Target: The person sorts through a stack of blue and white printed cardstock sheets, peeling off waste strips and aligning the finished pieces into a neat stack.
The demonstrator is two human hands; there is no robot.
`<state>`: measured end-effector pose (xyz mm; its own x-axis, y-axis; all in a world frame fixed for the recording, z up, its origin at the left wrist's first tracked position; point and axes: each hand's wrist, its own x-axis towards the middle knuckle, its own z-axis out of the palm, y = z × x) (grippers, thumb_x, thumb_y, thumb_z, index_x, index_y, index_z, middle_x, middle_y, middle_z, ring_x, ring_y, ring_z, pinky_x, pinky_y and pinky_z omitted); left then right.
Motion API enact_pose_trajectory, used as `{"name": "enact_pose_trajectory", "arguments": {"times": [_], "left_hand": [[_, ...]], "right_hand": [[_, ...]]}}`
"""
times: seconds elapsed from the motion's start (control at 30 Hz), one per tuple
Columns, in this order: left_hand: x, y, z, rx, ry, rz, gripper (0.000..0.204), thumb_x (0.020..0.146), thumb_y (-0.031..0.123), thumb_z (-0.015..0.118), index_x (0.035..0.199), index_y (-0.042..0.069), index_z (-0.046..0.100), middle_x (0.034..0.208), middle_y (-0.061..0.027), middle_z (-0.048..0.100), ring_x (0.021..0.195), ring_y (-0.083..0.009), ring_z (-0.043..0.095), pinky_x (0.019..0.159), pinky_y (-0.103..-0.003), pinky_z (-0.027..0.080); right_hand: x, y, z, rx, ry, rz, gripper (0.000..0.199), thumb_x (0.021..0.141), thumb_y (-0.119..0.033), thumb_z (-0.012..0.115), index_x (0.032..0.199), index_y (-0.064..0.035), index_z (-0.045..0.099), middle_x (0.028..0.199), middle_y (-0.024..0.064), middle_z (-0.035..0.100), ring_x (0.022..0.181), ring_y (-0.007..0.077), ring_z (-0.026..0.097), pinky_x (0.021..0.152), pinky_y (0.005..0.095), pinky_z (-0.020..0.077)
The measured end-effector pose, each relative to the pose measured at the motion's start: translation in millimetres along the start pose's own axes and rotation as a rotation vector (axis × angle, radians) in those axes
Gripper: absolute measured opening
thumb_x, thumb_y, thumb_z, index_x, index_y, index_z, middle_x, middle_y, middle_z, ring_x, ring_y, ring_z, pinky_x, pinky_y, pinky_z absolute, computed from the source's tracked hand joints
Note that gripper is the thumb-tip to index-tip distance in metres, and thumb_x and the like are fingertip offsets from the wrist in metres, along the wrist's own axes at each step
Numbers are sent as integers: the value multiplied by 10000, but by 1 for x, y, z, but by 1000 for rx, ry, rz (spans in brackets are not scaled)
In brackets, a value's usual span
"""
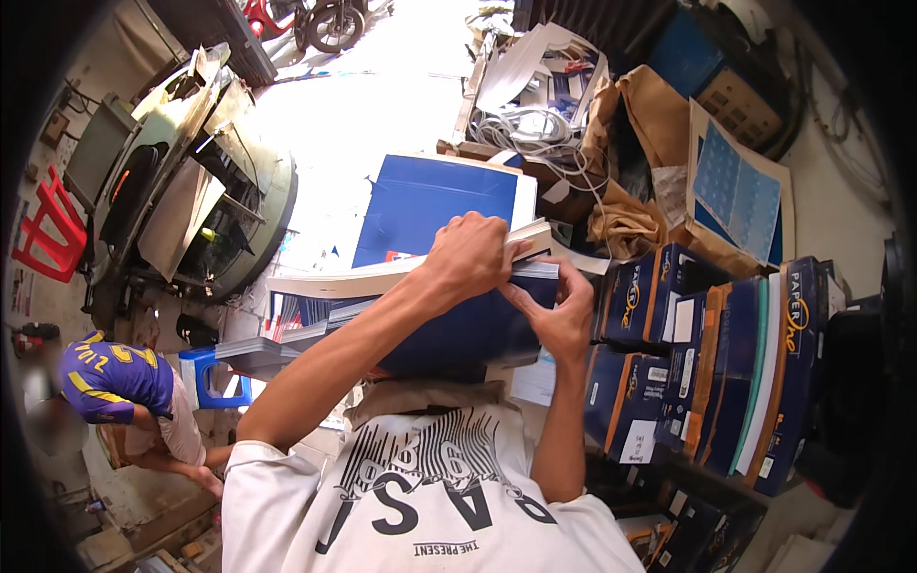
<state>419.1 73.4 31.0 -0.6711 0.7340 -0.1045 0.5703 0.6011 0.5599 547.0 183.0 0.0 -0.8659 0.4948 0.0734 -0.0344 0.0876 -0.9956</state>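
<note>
The left hand (468, 250) was closed in a fist at the right-hand end of a cream-edged paper stack (363, 279), its knuckles uppermost. The right hand (564, 310) gripped the right end of a dark blue stack (458, 329) just below, thumb on the near face and fingers bent round the end. Both stacks lay crosswise in front of the person's chest, the cream edge curving away to the left beneath the left forearm (what the fingertips pressed on underneath was hidden).

Beyond the stacks lay a large blue sheet (430, 205) with a white border showing at its right. Bright floor (392, 86) stretched ahead of it, and a narrower pale strip, dotted with scraps, ran between the sheet and a round grey-green frame (277, 210) on the left.

The right side was tighter: dark blue cartons (712, 368) stood in a row near the right forearm, with crumpled brown paper (626, 224) just behind them. Ahead to the right, a tangle of pale cable (525, 129) spilled over a heaped box. Grey-edged piles (263, 351) were set at the left, near a blue stool (205, 377) and a seated person in a purple shirt (119, 382).
</note>
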Motion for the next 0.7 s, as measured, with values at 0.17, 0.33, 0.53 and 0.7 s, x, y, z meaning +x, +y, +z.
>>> {"name": "enact_pose_trajectory", "arguments": {"times": [0.17, 0.33, 0.53, 0.7], "left_hand": [[-2, 18, 13, 136, 141, 55, 395, 933, 354, 591, 928, -41, 605, 844, -260, 660, 803, -424, 660, 685, -498, 509], [24, 7, 13, -3, 57, 41, 338, 873, 271, 630, 800, -58, 607, 734, -260, 651, 736, -415, 676, 626, -501, 515], [55, -12, 4, -119, -7, -89, 350, 816, 253, 720, 724, -78, 657, 630, -228, 633, 567, -323, 652, 524, -445, 512], [70, -64, 4, -65, 72, -240, 391, 861, 308, 731, 693, -40, 668, 626, -168, 630, 529, -221, 603, 458, -389, 478]], "right_hand": [[6, 3, -2, -190, -2, -117, 297, 683, -61, 846, 902, -10, 652, 844, 34, 682, 748, 77, 588, 688, 249, 473], [5, 23, 13, -155, 169, -193, 243, 734, -50, 809, 888, 11, 632, 788, 48, 673, 712, 104, 605, 676, 281, 474], [2, 22, 32, -189, 349, -213, 205, 759, -40, 799, 863, 15, 632, 740, 84, 657, 715, 167, 632, 694, 307, 482], [-24, 13, 43, -168, 180, -759, 177, 807, 76, 729, 793, -10, 575, 843, 106, 660, 788, 211, 643, 791, 342, 521]]}}
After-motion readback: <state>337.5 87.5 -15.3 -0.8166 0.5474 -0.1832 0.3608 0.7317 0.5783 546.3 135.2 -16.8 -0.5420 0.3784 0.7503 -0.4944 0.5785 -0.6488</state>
